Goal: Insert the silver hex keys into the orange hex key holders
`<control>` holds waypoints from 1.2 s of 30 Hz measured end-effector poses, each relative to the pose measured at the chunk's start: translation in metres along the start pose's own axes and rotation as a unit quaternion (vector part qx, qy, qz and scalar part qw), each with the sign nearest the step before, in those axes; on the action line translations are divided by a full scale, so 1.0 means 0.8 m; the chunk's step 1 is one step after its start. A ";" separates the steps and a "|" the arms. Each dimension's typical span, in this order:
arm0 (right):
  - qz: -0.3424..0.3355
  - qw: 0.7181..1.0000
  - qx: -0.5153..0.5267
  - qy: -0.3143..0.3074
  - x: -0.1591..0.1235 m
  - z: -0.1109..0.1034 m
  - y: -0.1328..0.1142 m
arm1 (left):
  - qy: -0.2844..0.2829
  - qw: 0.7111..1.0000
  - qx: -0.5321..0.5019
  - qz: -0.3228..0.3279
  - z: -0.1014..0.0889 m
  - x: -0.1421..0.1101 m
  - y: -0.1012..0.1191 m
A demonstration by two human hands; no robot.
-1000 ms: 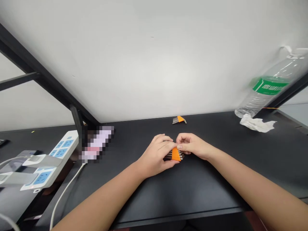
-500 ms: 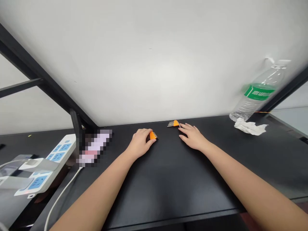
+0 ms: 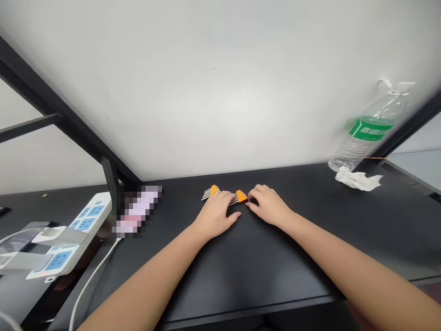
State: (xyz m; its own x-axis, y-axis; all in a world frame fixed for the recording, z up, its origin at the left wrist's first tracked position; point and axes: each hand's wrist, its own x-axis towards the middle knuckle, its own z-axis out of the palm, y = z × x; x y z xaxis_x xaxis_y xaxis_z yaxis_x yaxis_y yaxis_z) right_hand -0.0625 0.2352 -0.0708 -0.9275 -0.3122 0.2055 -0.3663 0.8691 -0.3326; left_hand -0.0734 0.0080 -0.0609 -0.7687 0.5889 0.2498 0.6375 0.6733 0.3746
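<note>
Desk [image 3: 262, 271] ran black and bare at the near edge, forearms angled in from both sides. Near left: white cable [image 3: 90, 280] ran up to a pixelated item [image 3: 139, 209], so probably power or data; item unreadable. Power strip [image 3: 91, 218] sat off left with plugs in it, likely there to keep leads out of the work zone.

Middle: left hand [image 3: 214, 216] low over the desk, thumb spread well away from the fingers, fingertips at the long shafts of the right orange holder [image 3: 241, 196]. Couldn't tell if they were bearing on the shafts. Right hand [image 3: 268, 203] at the opposite end, thumb and forefinger curled close around a short bent key end; couldn't confirm a real pinch. Holder was between the two hands, shafts left, bends right. My read: bracketed from both ends for control of its angle.

Left orange holder [image 3: 214, 189] lay just beyond the left hand, partly hidden by the fingers, shafts also pointing left. Looked like deliberate side-by-side placement.

Farther right: crumpled tissue [image 3: 358, 179] by the base of the bottle [image 3: 370, 131], probably parked off to the side. Pale wall [image 3: 220, 101] behind everything.
</note>
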 end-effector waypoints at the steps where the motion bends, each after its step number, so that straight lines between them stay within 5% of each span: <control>1: -0.005 1.000 -0.001 -0.003 0.002 0.004 -0.001 | 0.001 1.000 0.000 -0.004 0.004 0.001 -0.001; 12: -0.042 0.996 0.074 -0.010 -0.017 0.019 -0.036 | -0.035 0.983 -0.089 -0.154 0.003 0.006 -0.003; 20: 0.042 0.998 0.038 0.011 -0.011 -0.024 -0.001 | 0.001 0.962 -0.207 -0.175 -0.001 0.002 -0.015; 25: 0.082 0.992 -0.032 -0.092 -0.015 -0.041 0.027 | 0.012 0.970 -0.191 -0.153 -0.003 0.000 -0.014; 28: 0.049 0.997 -0.038 -0.048 -0.019 -0.039 0.020 | 0.011 0.970 -0.199 -0.137 -0.004 -0.001 -0.005; 32: -0.065 0.994 0.087 -0.030 -0.021 -0.028 -0.008 | 0.003 0.971 -0.222 -0.094 -0.006 -0.004 0.008; 36: -0.052 0.985 0.163 -0.029 -0.020 -0.015 -0.024 | 0.001 0.970 -0.233 -0.070 -0.007 -0.004 0.015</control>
State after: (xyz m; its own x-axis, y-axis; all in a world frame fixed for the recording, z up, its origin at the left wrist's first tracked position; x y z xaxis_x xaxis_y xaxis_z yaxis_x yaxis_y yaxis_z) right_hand -0.0394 0.2280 -0.0564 -0.8834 -0.4220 0.2040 -0.4546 0.6654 -0.5922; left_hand -0.0634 0.0114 -0.0522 -0.8464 0.5051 0.1684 0.4339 0.4710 0.7680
